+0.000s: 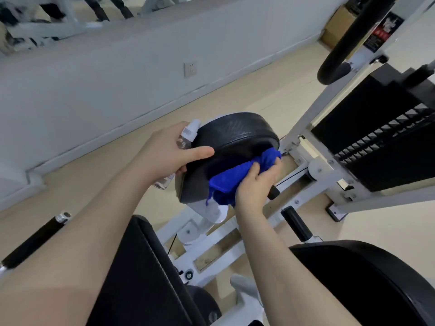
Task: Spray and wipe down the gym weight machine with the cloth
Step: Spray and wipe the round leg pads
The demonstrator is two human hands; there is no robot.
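Note:
A black curved pad [237, 132] of the white-framed weight machine sits at the centre of the view. My left hand [164, 151] grips a clear spray bottle [187, 135] with a white top, and its thumb rests on the pad's left edge. My right hand [256, 184] clutches a bunched blue cloth [244, 175] and presses it against the pad's inner face. Most of the bottle is hidden behind my left hand.
The black weight stack [376, 137] in its white frame [308, 118] stands at the right. Black seat pads [146, 274] lie below my arms, with another [367, 278] at lower right. A black handle [35, 241] juts out at the left. A grey wall with a socket [190, 68] runs behind.

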